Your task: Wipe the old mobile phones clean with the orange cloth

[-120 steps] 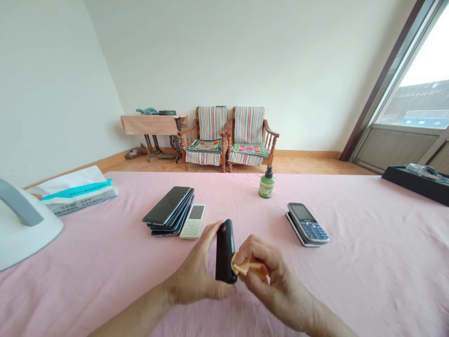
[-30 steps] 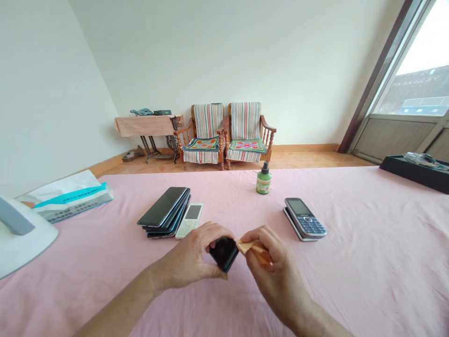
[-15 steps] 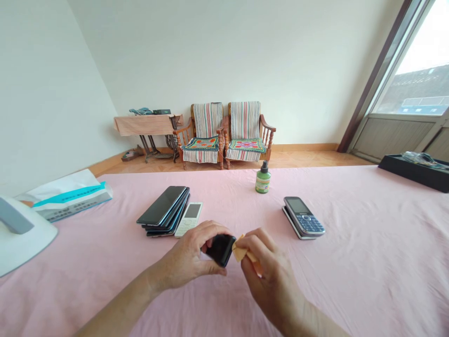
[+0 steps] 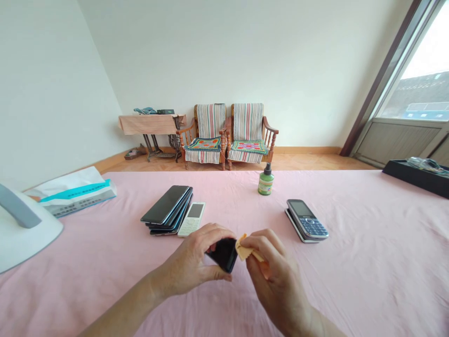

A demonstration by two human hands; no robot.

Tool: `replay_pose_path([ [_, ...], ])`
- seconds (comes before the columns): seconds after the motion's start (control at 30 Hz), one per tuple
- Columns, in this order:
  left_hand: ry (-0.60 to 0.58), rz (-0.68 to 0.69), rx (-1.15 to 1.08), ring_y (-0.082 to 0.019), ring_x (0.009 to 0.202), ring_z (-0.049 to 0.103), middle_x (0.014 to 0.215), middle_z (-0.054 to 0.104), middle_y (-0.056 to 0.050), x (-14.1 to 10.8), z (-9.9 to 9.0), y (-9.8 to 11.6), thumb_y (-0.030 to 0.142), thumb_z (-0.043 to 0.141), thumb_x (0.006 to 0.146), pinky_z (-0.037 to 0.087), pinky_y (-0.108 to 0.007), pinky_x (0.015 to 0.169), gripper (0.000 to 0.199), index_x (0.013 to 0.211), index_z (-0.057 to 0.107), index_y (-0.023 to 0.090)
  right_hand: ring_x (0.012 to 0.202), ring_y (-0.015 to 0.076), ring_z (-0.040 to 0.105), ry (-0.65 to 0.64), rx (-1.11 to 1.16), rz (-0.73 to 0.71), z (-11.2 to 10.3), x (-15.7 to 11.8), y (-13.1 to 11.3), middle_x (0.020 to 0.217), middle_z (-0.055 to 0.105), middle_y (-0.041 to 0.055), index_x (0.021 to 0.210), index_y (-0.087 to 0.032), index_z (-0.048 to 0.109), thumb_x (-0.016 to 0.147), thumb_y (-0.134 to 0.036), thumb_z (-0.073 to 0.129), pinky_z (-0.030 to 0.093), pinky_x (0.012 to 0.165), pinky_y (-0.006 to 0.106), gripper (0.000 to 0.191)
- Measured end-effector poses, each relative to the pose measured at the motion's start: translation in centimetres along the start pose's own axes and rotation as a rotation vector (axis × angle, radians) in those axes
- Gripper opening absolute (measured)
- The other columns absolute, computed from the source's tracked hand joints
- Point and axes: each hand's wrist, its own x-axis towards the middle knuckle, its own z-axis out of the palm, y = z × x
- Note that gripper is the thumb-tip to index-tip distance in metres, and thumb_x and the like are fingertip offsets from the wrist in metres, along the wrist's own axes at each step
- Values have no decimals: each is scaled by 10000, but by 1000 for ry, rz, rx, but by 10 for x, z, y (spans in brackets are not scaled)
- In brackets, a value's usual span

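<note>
A small black phone (image 4: 225, 255) is gripped by its edges in my left hand (image 4: 191, 260), thumb below and fingers above. My right hand (image 4: 277, 271) pinches a folded yellow cloth (image 4: 244, 250) close against the phone's right end; whether they touch is hard to tell. To the left lies a stack of several dark smartphones (image 4: 167, 208), with a white keypad phone (image 4: 192, 219) beside it. On the right, a dark blue keypad phone (image 4: 307, 220) rests on top of a second phone. Behind my hands stands a green bottle (image 4: 265, 181) with a black top.
A pink cloth (image 4: 140, 276) covers the surface. At the left are a white and blue package (image 4: 79, 189) and a white and grey object (image 4: 26, 229). A black tray (image 4: 417, 178) with clear items sits at the far right. Two wooden chairs (image 4: 248, 126) stand by the wall.
The view has shifted slightly, moving everything a little to the right. The phone in my left hand has tilted somewhat, and the cloth stays close to its end.
</note>
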Motion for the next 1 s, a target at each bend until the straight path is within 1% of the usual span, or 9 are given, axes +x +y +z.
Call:
replay_pose_path([
  [0.23,61,-13,68,-218,949,565,1035,615,-41,1,5,1,339,713,789,459,-331,829,313,1048,582,220,753,139,584,-214,64,-104,10,-9,-11,867,582,43,880,-208,586,777,-1,433,476,637,223,278],
  [0.3,51,23,91,-226,994,556,1076,611,-50,0,8,0,314,690,813,456,-342,866,305,1077,567,224,744,141,586,-176,100,-95,6,-6,-11,854,589,37,888,-213,587,772,-23,455,474,636,224,259],
  [0.37,-12,68,155,-233,1028,548,1138,600,-56,-1,13,0,281,676,825,451,-357,899,355,1150,538,239,725,147,585,-7,104,51,0,0,-8,822,587,31,883,-213,578,798,-83,486,467,615,230,179],
  [0.47,-88,144,312,-232,1033,562,1243,562,-62,-3,22,-3,183,602,863,465,-377,907,420,1256,483,267,591,134,541,187,165,430,-9,10,4,719,571,10,834,-201,551,834,-249,540,419,500,220,49],
  [0.57,-70,205,419,-232,1089,554,1312,512,-65,-4,28,-5,109,496,903,466,-384,938,436,1302,460,280,501,113,493,103,351,719,-11,14,16,633,557,-12,787,-187,534,804,-393,587,384,449,210,213],
  [0.67,-68,223,431,-220,1123,534,1338,475,-47,-5,31,-6,75,446,919,466,-365,954,487,1339,429,322,469,96,471,14,506,843,-7,13,22,578,519,-41,757,-184,518,767,-449,620,366,437,197,284],
  [0.77,-26,138,303,-201,1131,521,1368,418,-33,-6,32,-7,-12,437,851,450,-356,978,605,1338,426,347,455,79,447,1,556,876,-3,10,22,556,491,-57,742,-185,505,770,-465,618,343,429,182,302],
  [0.83,63,28,154,-195,1130,518,1329,442,-41,-6,34,-10,-53,448,763,446,-345,976,670,1320,445,319,451,72,437,1,539,877,-2,9,21,550,487,-58,731,-181,504,765,-465,624,331,423,174,311],
  [1.0,150,-257,-236,-153,791,627,958,639,-48,-4,38,-21,-7,472,687,519,-277,732,665,1322,413,181,425,81,451,-24,504,901,2,10,19,527,494,-57,753,-179,510,757,-493,609,329,403,181,329],
])
